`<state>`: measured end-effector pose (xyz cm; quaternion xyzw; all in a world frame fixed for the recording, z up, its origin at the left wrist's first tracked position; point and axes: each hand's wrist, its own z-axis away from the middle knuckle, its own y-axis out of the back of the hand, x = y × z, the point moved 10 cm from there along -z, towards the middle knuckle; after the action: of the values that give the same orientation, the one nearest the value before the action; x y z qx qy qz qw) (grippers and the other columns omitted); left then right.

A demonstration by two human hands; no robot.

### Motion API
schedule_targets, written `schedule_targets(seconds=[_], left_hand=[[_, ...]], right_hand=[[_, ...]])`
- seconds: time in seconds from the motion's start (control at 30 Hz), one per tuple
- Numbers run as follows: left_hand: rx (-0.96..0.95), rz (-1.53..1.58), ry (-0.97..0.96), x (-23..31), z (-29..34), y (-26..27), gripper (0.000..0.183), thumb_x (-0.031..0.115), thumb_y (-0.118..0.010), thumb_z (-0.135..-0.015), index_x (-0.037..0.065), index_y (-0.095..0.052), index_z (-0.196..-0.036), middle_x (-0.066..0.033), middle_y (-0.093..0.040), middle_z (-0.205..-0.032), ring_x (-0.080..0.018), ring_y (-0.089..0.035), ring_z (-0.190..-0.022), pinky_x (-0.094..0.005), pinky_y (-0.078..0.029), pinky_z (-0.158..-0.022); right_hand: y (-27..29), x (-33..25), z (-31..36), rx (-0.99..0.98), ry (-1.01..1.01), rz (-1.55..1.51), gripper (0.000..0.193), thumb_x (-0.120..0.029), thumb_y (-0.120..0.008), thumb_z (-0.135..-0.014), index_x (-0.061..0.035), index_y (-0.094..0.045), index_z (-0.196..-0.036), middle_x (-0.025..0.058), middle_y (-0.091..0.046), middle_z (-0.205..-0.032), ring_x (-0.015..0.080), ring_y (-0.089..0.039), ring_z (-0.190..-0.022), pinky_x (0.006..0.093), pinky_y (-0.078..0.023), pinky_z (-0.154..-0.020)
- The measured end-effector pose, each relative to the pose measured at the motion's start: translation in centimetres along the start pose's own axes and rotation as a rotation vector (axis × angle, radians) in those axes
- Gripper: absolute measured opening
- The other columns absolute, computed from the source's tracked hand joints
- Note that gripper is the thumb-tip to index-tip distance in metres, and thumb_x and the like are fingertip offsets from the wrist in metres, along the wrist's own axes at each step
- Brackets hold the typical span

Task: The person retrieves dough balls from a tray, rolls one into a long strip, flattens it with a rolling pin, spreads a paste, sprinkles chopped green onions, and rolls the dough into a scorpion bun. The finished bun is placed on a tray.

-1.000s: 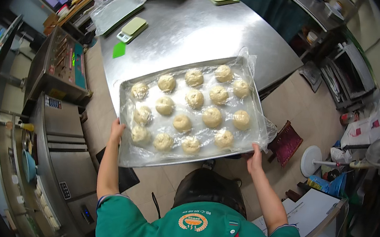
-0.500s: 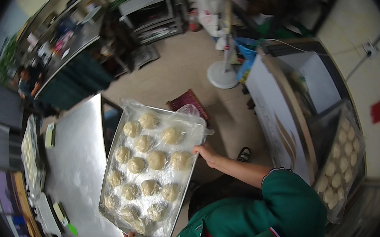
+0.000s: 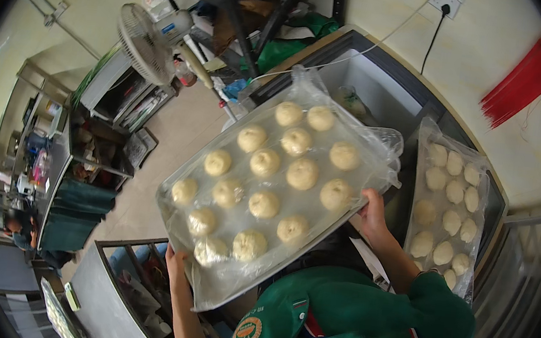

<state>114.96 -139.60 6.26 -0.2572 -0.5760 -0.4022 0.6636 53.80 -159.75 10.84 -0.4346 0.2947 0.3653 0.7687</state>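
Note:
A metal tray [image 3: 262, 244] of round pale dough balls [image 3: 301, 173], covered in clear plastic wrap, is held up before my chest, tilted. My left hand [image 3: 176, 263] grips its near left edge, the fingers partly hidden under it. At its right edge my right hand [image 3: 372, 209] is closed on the rim and the loose plastic. Beyond the tray's far side stands an open chest freezer [image 3: 385, 82] with a wrapped bag inside. To my right, a second plastic-covered tray of dough balls [image 3: 452, 181] rests across the freezer top.
A standing fan [image 3: 144, 43] is at the far left of the freezer, beside a dark shelf rack [image 3: 261, 3]. A metal worktable [image 3: 101, 303] lies low left. Another person [image 3: 23, 232] is by a curtained counter [image 3: 78, 215]. A cable [image 3: 361, 54] runs to a wall socket.
My body has turned right, away from the metal worktable toward the freezer. The tray has come along in both hands and is now turned more crosswise.

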Motion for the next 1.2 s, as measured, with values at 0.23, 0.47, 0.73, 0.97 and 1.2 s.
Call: schedule_targets(seconds=[0.23, 0.47, 0.73, 0.97, 1.2], left_hand=[[-0.203, -0.011, 0.041, 6.3, -3.5, -3.9, 0.05, -0.003, -0.049, -0.073, -0.001, -0.064, -0.121, -0.0019, -0.065, -0.093, -0.0127, -0.056, -0.078, -0.0247, -0.043, -0.065], [-0.142, 0.169, 0.105, 6.6, -0.8, -6.4, 0.049, -0.002, -0.048, -0.074, -0.003, -0.058, -0.122, -0.0048, -0.06, -0.095, -0.0161, -0.055, -0.083, -0.0287, -0.045, -0.073], [-0.212, 0.244, 0.259, 8.3, 1.5, -9.1, 0.046, -0.004, -0.049, -0.074, -0.003, -0.053, -0.119, -0.0116, -0.059, -0.105, -0.0255, -0.06, -0.095, -0.0375, -0.053, -0.082], [-0.357, 0.081, 0.123, 17.0, -1.3, -15.6, 0.069, -0.004, -0.048, -0.074, -0.007, -0.04, -0.143, -0.0167, -0.058, -0.124, -0.0275, -0.059, -0.108, -0.0376, -0.049, -0.095], [-0.771, 0.026, 0.113, 19.2, -6.2, -29.2, 0.07, -0.004, -0.052, -0.073, -0.006, -0.043, -0.142, -0.0154, -0.059, -0.128, -0.0261, -0.058, -0.119, -0.0339, -0.045, -0.104]], right_hand=[[1.5, 0.8, 9.1, 0.134, -0.007, -0.127, 0.049, -0.033, -0.066, -0.094, -0.0032, -0.055, -0.131, 0.0085, -0.065, -0.12, 0.0209, -0.065, -0.107, 0.0387, -0.053, -0.088], [0.3, 7.6, 8.8, 0.219, 0.011, -0.153, 0.039, -0.018, -0.055, -0.103, 0.0014, -0.05, -0.137, 0.0105, -0.062, -0.127, 0.0245, -0.063, -0.112, 0.0392, -0.052, -0.092], [1.2, 13.5, 3.8, 0.449, -0.105, -0.205, 0.046, -0.027, -0.055, -0.105, 0.0051, -0.047, -0.137, 0.017, -0.057, -0.131, 0.0283, -0.059, -0.116, 0.0444, -0.051, -0.095], [1.5, 16.9, 8.3, 0.655, -0.357, -0.43, 0.055, -0.034, -0.05, -0.106, 0.0041, -0.041, -0.145, 0.0175, -0.053, -0.142, 0.0328, -0.059, -0.122, 0.0497, -0.053, -0.095], [3.1, 19.1, 10.8, 0.849, -0.281, -0.832, 0.056, -0.032, -0.048, -0.107, -0.0001, -0.034, -0.151, 0.017, -0.047, -0.148, 0.0343, -0.053, -0.13, 0.053, -0.05, -0.104]])
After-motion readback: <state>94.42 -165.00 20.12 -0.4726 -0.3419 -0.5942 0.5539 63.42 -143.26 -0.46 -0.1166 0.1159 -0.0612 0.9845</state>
